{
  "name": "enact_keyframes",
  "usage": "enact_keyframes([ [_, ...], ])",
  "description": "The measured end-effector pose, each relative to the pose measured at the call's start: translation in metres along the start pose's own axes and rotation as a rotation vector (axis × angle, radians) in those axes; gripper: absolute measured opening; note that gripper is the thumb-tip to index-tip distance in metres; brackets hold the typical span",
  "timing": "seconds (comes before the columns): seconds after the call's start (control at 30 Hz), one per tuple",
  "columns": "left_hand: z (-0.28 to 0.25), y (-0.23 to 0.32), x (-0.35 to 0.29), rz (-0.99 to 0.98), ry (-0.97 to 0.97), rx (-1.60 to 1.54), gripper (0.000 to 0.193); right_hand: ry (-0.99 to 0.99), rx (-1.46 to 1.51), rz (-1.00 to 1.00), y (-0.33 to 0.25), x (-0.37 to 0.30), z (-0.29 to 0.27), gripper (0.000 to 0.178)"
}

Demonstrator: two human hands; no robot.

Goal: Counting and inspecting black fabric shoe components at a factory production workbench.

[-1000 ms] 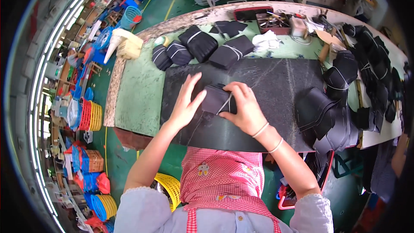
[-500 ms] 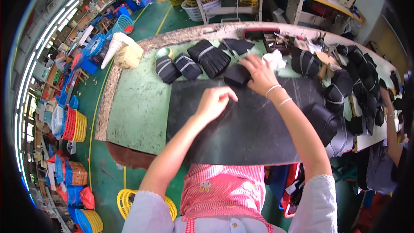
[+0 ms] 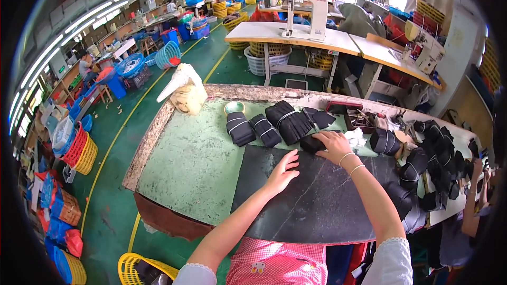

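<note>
My right hand [image 3: 336, 149] grips a small stack of black fabric pieces [image 3: 311, 143] at the far edge of a black mat [image 3: 311, 195]; its fingers cover the stack's right part. My left hand [image 3: 281, 174] is held over the mat's left part, open, with fingers stretched and nothing in them. Left of the gripped stack stand a large tied black bundle [image 3: 289, 121] and two smaller tied bundles, the middle one [image 3: 265, 130] and the leftmost [image 3: 240, 129]. Loose black pieces [image 3: 320, 119] lie behind the stack.
A roll of tape [image 3: 234, 107] and a pale plastic jug [image 3: 189, 94] stand at the table's far left. Crumpled white material [image 3: 355, 138], a dark red tool box [image 3: 359, 119] and more black bundles [image 3: 413, 166] fill the right. Another person's arm [image 3: 471, 200] reaches in there. A yellow basket [image 3: 129, 269] stands below left.
The view has tilted up, showing more of the room. My left hand's curled fingers have straightened and spread. My right hand stays at the same black stack, its fingers further over it.
</note>
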State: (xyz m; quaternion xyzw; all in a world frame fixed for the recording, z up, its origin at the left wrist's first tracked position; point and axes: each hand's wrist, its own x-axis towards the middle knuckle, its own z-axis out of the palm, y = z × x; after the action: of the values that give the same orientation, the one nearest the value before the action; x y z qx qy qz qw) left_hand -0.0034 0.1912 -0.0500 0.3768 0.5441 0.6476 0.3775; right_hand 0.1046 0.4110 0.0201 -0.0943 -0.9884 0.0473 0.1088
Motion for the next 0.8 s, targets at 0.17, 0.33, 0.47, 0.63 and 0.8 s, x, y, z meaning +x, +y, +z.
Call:
enact_keyframes([
  [0.17, -0.004, 0.026, -0.013, -0.002, 0.118, 0.032, 0.082, 0.37, 0.345, 0.173, -0.036, -0.008, -0.034, 0.04],
  [0.33, 0.035, 0.059, -0.015, 0.223, 0.146, -0.156, 0.079, 0.2, 1.196, 0.377, -0.085, -0.033, -0.043, 0.032],
  [0.47, 0.038, 0.075, -0.023, -0.069, 0.223, -0.297, 0.069, 0.413, 1.024, 0.342, -0.101, -0.054, -0.042, 0.03],
  [0.63, 0.048, 0.066, -0.04, -0.086, 0.311, -0.26, 0.075, 0.579, 0.471, 0.134, -0.117, -0.076, -0.027, 0.024],
  [0.8, 0.043, 0.053, -0.056, -0.113, 0.247, -0.185, 0.086, 0.501, 0.402, 0.102, -0.104, -0.096, -0.013, 0.015],
])
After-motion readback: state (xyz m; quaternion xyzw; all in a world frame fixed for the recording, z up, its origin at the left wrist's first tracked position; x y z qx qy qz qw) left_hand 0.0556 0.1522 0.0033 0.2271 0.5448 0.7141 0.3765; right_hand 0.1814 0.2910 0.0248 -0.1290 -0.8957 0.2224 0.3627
